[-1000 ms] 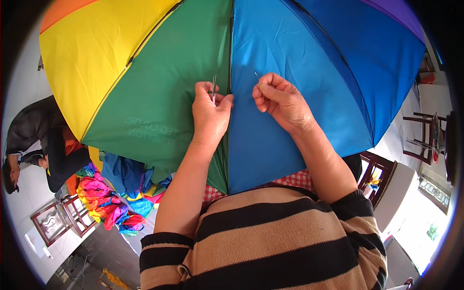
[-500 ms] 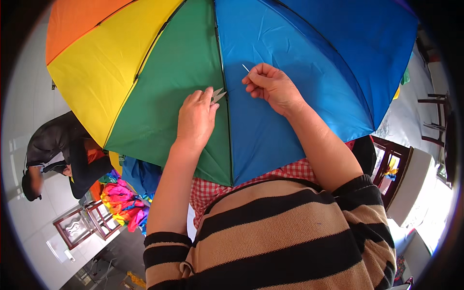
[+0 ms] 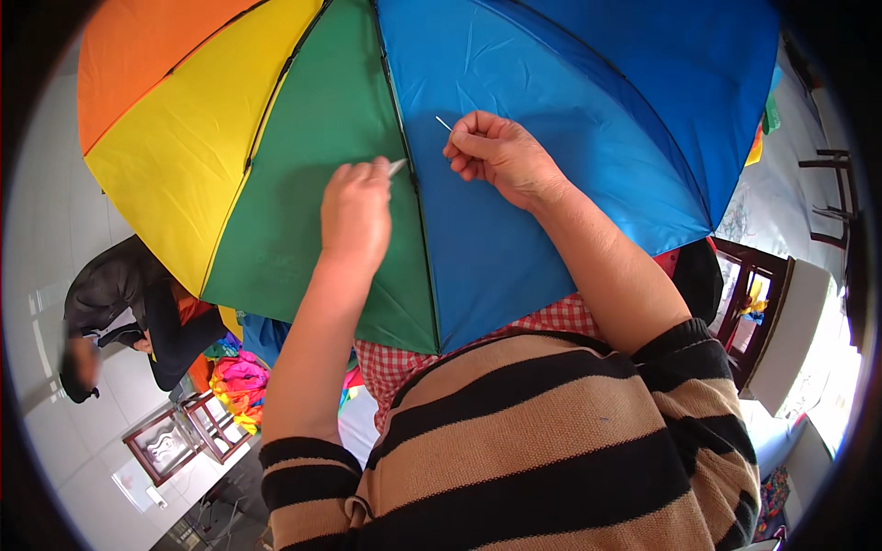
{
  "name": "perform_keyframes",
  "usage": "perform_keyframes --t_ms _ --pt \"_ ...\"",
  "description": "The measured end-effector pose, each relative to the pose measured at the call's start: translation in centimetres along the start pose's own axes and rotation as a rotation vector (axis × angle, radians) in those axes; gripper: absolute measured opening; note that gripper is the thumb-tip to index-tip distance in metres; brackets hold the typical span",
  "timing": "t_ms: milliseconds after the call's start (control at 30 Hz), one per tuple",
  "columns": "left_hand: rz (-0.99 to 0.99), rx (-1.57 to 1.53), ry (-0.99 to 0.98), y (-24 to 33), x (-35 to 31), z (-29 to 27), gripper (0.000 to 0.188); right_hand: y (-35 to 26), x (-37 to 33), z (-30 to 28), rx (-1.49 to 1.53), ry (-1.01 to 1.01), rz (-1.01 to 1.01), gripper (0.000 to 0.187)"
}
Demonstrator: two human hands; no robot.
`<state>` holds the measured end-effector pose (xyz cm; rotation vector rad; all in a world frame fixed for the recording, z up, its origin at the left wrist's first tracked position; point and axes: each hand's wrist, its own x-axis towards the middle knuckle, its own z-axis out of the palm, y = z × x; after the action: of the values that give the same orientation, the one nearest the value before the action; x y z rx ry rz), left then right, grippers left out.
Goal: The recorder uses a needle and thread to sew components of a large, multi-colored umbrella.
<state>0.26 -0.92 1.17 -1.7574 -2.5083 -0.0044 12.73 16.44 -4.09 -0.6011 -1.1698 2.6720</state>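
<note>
An opened rainbow umbrella (image 3: 542, 83) spreads across my lap, its inner side with the dark ribs facing me. My left hand (image 3: 356, 216) is closed around small thread snips (image 3: 397, 168); only their pale blade tips show past the fingers. These tips point at the rib (image 3: 404, 138) between the green and blue panels. Over the blue panel, my right hand (image 3: 505, 165) pinches a thin needle (image 3: 443, 122) between thumb and forefinger, tip up and to the left. I cannot make out any thread on it.
A red checked cloth (image 3: 386, 367) lies under the umbrella's near edge. At the left, a person in dark clothes (image 3: 124, 285) bends forward near a heap of bright fabric (image 3: 241, 381). A wooden chair (image 3: 170, 445) stands below them; dark wooden furniture (image 3: 749, 303) is at the right.
My left hand has moved a little left and up, and the snips' blades, spread before, now look together. The right hand still pinches the needle. The whole view has shifted slightly.
</note>
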Motion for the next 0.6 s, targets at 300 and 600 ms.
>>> perform_keyframes --t_ms 300,600 --pt "-0.187 -0.321 0.279 2.8 -7.5 1.6 0.04 1.0 0.0 -1.4 -0.368 -0.007 -0.124 0.009" --pt "-0.169 -0.373 0.361 1.9 -8.5 3.0 0.028 -4.7 -12.4 -3.7 -0.701 0.15 -0.198 0.007"
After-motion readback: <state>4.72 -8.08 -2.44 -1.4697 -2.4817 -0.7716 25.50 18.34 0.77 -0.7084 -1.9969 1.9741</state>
